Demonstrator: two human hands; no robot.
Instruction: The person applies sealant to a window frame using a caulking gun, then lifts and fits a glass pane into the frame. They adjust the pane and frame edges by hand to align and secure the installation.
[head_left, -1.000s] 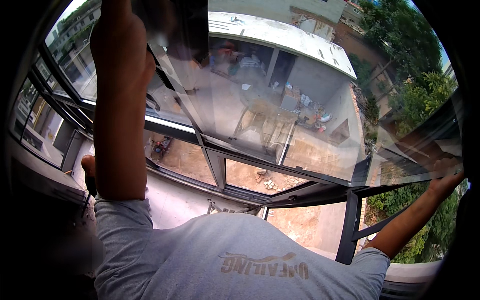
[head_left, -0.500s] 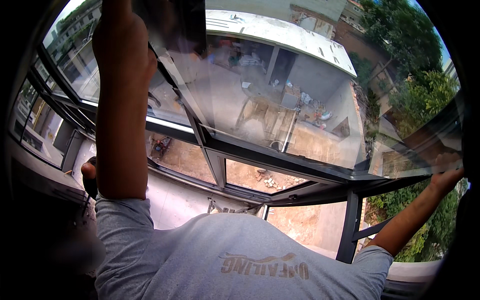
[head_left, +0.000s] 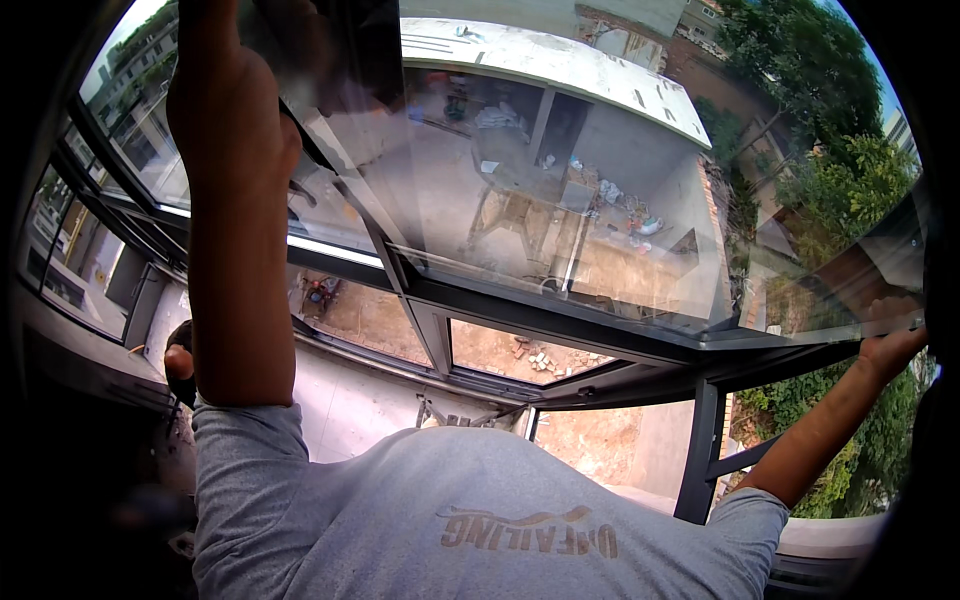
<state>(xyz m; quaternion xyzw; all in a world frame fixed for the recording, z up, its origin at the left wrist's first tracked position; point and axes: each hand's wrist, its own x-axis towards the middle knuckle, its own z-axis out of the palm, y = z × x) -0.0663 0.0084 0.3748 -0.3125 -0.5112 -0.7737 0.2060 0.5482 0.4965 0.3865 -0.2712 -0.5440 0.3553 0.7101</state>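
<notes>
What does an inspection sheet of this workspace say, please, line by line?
Surface: no worktop seen; a pale ledge runs below the frame.
Job's things: a large glass pane, held up tilted in front of a dark metal window frame.
Clutter: nothing seen near the hands; loose bricks lie on the ground outside, far below.
Hands: left hand is raised against the pane's upper left part, its fingers blurred; right hand grips the pane's lower right edge.
Cables: nothing seen.
Surroundings: a flat-roofed building and green trees show through the glass; the person wears a grey T-shirt.
</notes>
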